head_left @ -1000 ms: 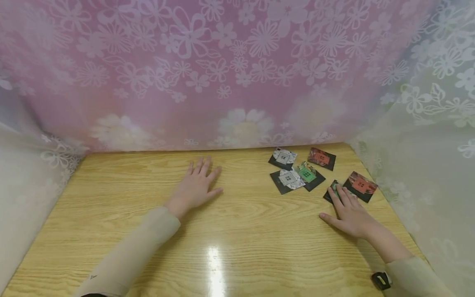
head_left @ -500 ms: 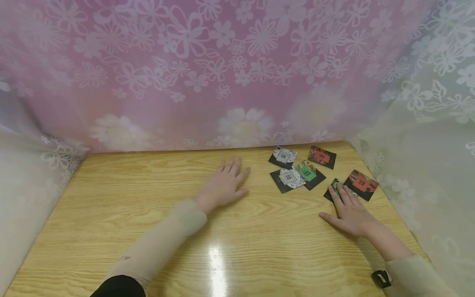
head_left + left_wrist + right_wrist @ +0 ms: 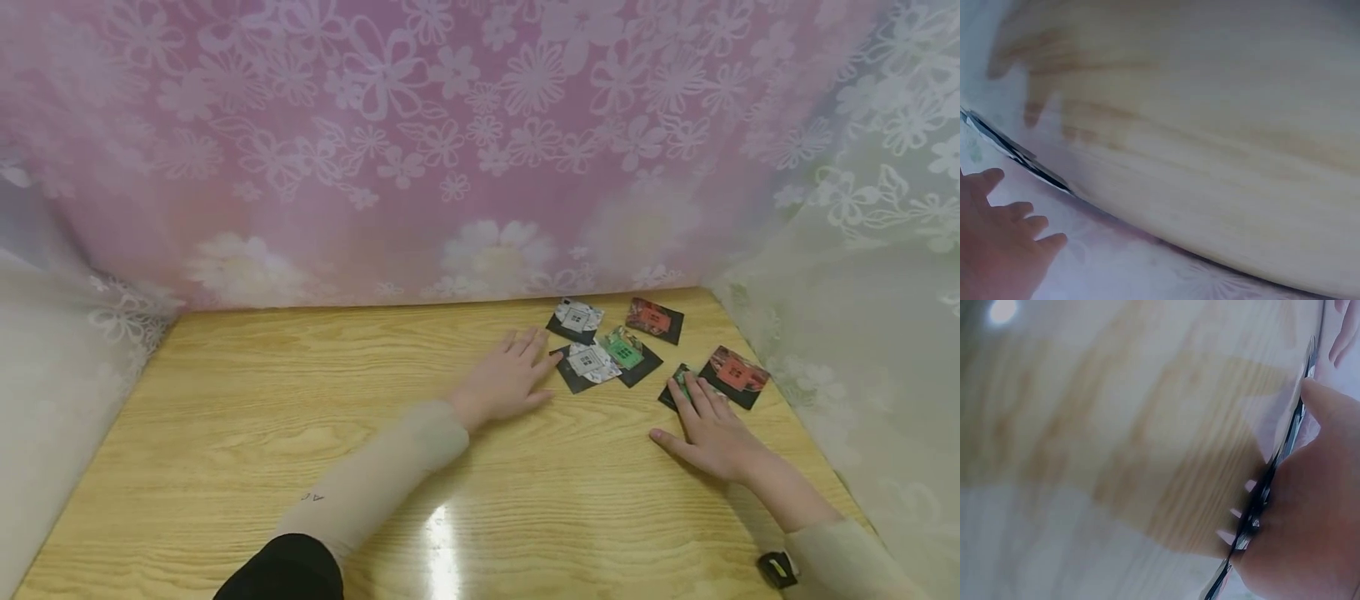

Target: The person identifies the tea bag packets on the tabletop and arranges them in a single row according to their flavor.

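Note:
Several small flat square packets, black with printed fronts, lie at the right of the table. My left hand (image 3: 506,375) stretches its fingers at the left edge of a grey-and-white packet (image 3: 592,362); whether it touches is unclear. Behind that lies another grey-and-white packet (image 3: 577,319), and beside it a green packet (image 3: 626,354). My right hand (image 3: 716,433) rests flat fingers on a second green packet (image 3: 681,375), partly hiding it. A red packet (image 3: 737,377) lies just right of those fingers, another red packet (image 3: 655,319) farther back. In the left wrist view the packets (image 3: 1022,159) show edge-on.
The wood-grain table (image 3: 300,400) ends at a pink floral curtain (image 3: 450,167) behind. A pale flowered curtain (image 3: 885,333) hangs along the right edge, and a whitish one (image 3: 45,392) along the left. A small black object with a yellow strip (image 3: 777,570) is by the right sleeve.
My left hand has slid to the right across the table, from well left of the packets to the nearest grey-and-white one. My right hand has stayed on the green packet.

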Action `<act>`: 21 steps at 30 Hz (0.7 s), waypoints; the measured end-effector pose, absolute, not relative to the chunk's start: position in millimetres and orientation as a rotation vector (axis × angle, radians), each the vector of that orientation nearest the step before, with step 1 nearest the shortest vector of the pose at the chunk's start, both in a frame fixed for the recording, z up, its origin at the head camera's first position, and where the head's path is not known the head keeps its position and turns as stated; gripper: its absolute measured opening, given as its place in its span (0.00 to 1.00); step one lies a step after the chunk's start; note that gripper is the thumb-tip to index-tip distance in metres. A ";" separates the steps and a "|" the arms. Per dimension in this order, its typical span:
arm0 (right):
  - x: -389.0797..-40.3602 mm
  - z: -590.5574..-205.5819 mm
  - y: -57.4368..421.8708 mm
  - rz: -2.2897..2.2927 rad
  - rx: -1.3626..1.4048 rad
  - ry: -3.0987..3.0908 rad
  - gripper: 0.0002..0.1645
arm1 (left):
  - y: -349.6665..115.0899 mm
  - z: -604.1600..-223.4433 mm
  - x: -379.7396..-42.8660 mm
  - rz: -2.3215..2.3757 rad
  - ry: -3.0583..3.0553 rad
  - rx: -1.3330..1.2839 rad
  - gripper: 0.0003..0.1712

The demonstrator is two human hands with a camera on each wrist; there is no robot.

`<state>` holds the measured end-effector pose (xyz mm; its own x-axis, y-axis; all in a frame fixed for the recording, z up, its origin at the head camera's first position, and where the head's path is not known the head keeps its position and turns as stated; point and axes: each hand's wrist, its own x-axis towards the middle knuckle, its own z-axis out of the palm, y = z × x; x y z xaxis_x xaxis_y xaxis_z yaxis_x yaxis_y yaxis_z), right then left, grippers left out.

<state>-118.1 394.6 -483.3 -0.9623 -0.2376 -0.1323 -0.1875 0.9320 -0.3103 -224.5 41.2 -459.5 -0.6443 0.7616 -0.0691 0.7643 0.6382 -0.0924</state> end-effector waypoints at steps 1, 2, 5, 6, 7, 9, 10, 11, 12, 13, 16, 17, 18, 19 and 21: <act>-118.0 -484.1 395.4 -0.446 -0.326 2.922 0.62 | 45.7 -459.5 -224.9 -0.190 2.812 1.337 0.41; -117.5 -485.0 395.8 -0.459 -0.326 2.928 0.61 | 50.0 -459.4 -225.3 -0.195 2.803 1.365 0.41; -115.8 -483.7 394.8 -0.481 -0.335 2.936 0.60 | 61.0 -458.9 -226.3 -0.185 2.754 1.440 0.39; -115.7 -483.9 394.8 -0.481 -0.326 2.934 0.60 | 64.2 -458.4 -226.3 -0.180 2.734 1.461 0.38; -115.0 -483.0 394.0 -0.476 -0.320 2.930 0.60 | 67.0 -457.6 -226.2 -0.180 2.714 1.478 0.38; -114.1 -480.4 391.9 -0.468 -0.320 2.926 0.60 | 71.6 -456.3 -225.6 -0.189 2.679 1.499 0.38; -113.7 -478.9 391.1 -0.466 -0.326 2.925 0.60 | 73.5 -455.7 -225.3 -0.203 2.668 1.508 0.38; -113.6 -479.0 390.8 -0.467 -0.318 2.925 0.60 | 75.3 -455.3 -225.0 -0.210 2.659 1.514 0.38; -113.6 -478.5 390.6 -0.465 -0.318 2.926 0.60 | 76.8 -455.5 -224.8 -0.208 2.651 1.515 0.39; -113.0 -477.3 389.7 -0.462 -0.320 2.928 0.60 | 78.2 -455.9 -224.8 -0.205 2.643 1.514 0.39; -112.9 -474.4 388.0 -0.460 -0.314 2.922 0.60 | 81.0 -458.3 -225.2 -0.175 2.631 1.498 0.40; -113.0 -473.1 386.9 -0.453 -0.307 2.916 0.60 | 81.6 -459.5 -225.6 -0.161 2.627 1.488 0.41; -113.1 -471.0 385.9 -0.441 -0.307 2.907 0.60 | 82.0 -460.5 -225.9 -0.161 2.625 1.479 0.41; -113.3 -469.6 385.2 -0.437 -0.300 2.898 0.60 | 82.1 -461.1 -226.1 -0.162 2.620 1.470 0.41; -114.4 -469.3 385.4 -0.430 -0.290 2.878 0.61 | 81.6 -462.8 -225.7 -0.169 2.616 1.457 0.42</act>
